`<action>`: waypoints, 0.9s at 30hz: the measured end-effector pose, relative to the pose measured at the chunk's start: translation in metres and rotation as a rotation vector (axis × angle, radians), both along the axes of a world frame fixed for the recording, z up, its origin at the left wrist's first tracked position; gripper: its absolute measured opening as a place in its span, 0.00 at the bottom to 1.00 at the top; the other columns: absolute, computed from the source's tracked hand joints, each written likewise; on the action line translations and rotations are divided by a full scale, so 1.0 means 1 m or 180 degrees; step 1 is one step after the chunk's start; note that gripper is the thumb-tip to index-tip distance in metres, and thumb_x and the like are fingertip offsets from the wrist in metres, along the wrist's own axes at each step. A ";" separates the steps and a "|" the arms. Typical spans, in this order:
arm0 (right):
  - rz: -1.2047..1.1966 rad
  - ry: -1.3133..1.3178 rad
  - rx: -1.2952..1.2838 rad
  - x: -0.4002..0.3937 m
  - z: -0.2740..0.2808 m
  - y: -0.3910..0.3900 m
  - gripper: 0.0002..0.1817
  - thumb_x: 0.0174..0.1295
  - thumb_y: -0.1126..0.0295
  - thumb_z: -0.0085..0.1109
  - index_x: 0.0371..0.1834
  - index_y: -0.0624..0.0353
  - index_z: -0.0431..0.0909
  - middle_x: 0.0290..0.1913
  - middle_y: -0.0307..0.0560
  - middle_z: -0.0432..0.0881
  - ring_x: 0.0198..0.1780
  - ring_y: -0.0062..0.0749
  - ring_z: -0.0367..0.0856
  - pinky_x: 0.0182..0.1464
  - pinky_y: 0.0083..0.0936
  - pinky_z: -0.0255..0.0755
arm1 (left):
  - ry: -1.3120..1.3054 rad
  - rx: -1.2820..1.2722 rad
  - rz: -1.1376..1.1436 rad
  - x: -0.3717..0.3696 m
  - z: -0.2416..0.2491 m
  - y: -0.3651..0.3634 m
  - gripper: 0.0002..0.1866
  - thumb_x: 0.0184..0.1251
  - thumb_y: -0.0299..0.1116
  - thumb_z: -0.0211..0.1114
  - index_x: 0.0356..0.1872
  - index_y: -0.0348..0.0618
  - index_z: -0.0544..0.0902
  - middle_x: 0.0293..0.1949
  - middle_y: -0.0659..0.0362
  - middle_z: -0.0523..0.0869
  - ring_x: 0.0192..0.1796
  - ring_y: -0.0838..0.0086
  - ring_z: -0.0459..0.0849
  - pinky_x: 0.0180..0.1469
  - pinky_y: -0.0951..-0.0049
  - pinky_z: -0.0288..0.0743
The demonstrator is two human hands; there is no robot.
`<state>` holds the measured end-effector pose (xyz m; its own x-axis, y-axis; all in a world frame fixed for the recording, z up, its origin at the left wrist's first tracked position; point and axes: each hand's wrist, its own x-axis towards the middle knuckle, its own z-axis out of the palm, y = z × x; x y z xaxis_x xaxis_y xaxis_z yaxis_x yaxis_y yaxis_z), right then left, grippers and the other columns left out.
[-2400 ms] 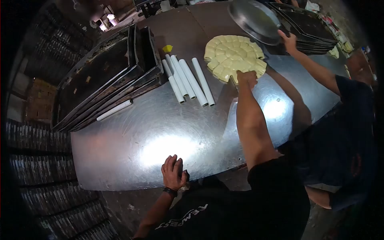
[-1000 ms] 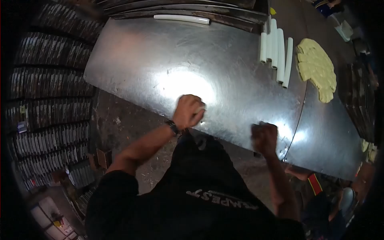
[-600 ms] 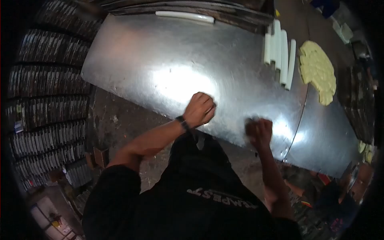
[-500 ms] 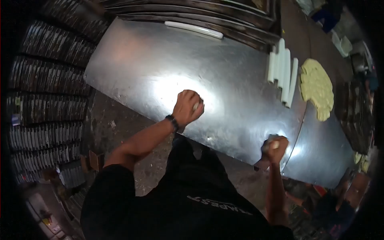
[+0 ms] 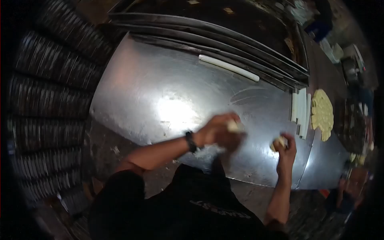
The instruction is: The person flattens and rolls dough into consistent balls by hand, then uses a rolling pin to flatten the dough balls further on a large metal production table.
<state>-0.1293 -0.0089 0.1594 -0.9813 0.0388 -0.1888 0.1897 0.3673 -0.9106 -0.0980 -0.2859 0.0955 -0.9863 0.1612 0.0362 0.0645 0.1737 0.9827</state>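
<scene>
My left hand (image 5: 224,130), blurred by motion, is closed on a pale dough piece (image 5: 233,126) above the middle of the metal table (image 5: 148,84). To its right, my right hand (image 5: 287,149) pinches another small dough piece (image 5: 279,144) between thumb and fingers, over the table near its front edge. White strips (image 5: 299,109) lie beyond my right hand, beside a flat yellow dough slab (image 5: 322,115). A single white rod (image 5: 229,68) rests along the far side.
Dark metal trays (image 5: 224,34) are stacked behind the table. Racks of trays (image 5: 50,96) stand at the left. At the lower right, part of another person (image 5: 341,196) shows. Pots and bags sit at the upper right.
The view has shifted, so the table appears lower and further right. My left hand has moved right, towards my right hand. The dough in both hands now shows more.
</scene>
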 end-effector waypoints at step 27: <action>-0.2186 -0.0168 0.2445 -0.249 -0.125 0.281 0.32 0.50 0.45 0.63 0.48 0.62 0.81 0.51 0.59 0.80 0.50 0.50 0.81 0.54 0.40 0.76 | 0.0067 -0.0876 0.2981 0.127 0.013 0.042 0.15 0.71 0.39 0.57 0.50 0.41 0.80 0.40 0.62 0.81 0.35 0.82 0.75 0.32 0.80 0.67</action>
<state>-0.3784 0.2723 0.0341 -0.6932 0.7162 0.0814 0.6112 0.6438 -0.4603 0.0291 -0.2443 0.1090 -0.7191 -0.6820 0.1336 -0.1994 0.3867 0.9004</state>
